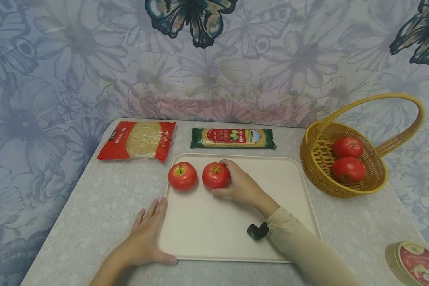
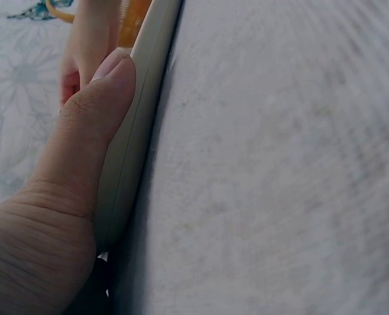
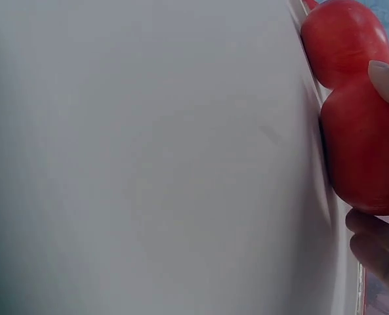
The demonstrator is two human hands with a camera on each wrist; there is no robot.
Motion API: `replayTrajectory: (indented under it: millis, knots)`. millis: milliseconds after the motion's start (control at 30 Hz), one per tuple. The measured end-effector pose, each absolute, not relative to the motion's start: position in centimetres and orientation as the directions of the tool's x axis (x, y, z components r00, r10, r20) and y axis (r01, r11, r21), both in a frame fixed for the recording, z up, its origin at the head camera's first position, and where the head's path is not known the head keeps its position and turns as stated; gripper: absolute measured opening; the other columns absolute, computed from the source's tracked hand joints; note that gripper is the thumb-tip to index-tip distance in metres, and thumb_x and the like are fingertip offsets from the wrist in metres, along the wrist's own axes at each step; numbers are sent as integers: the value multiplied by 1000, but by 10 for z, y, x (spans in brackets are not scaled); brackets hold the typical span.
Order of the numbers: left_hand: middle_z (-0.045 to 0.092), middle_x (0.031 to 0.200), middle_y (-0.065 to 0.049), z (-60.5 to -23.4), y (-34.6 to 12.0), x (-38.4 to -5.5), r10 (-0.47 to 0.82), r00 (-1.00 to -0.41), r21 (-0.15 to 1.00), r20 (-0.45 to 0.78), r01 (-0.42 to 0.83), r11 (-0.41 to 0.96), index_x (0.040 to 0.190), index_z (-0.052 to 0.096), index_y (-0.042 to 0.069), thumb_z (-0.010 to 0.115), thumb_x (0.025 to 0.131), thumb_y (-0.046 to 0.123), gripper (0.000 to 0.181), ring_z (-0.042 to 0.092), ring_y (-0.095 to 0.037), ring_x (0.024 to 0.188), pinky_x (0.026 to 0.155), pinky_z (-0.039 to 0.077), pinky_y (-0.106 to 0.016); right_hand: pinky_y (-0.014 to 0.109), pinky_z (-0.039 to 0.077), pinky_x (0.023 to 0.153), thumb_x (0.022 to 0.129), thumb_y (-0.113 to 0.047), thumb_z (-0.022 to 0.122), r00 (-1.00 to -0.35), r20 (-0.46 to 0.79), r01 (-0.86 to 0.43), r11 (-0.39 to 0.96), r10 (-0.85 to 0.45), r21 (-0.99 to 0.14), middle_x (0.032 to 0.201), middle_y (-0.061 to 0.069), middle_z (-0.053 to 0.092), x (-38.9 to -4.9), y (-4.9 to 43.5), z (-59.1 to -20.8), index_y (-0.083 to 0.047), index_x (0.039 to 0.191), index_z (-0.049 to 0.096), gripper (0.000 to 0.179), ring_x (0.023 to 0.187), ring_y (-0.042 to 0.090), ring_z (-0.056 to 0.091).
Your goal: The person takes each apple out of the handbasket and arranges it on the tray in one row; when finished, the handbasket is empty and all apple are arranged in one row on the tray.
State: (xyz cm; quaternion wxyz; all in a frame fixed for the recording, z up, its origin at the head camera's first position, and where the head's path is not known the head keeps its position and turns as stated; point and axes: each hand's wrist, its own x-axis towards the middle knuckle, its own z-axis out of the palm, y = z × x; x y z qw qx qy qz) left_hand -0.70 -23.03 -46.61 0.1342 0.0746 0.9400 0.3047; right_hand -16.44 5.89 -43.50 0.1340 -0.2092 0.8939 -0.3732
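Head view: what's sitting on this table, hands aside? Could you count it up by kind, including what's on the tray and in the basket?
Red fruits: 4
Food packets: 2
Wicker basket: 1
Cream tray: 1
Round container: 1
Total: 9

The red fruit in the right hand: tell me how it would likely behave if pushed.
The red fruit would probably roll once the right hand lets go, given its rounded shape. Its smooth-looking skin may be slightly slippery. The tray has a raised edge that might slow it.
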Motion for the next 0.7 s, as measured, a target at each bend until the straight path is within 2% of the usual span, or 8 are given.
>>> replayTrajectory:
  millis: [300,533,700]
  knots:
    - [13,166,-19,-465,-229,-7,221,-953,593,-206,58,803,161,2,11,83,42,79,158,4,-40,154,120,-3,-59,49,43,111,74,-46,85,-875,-38,-355,692,-483,-629,153,4,44,-160,67,-425,-16,153,34,98,137,24,50]
    - [13,166,-19,-466,-229,-7,221,-951,595,-218,50,802,161,2,11,84,43,78,158,4,-40,154,121,-4,-59,49,41,113,83,-50,76,-890,69,-401,704,-450,-586,153,-1,44,-153,103,-399,-22,147,44,76,140,23,44]
    - [13,166,-20,-464,-228,-7,216,-949,592,-227,42,805,160,3,10,83,44,77,157,3,-40,153,120,-4,-60,54,39,113,87,-44,74,-896,190,-435,709,-401,-555,150,5,47,-151,152,-385,-18,144,48,68,139,28,45]
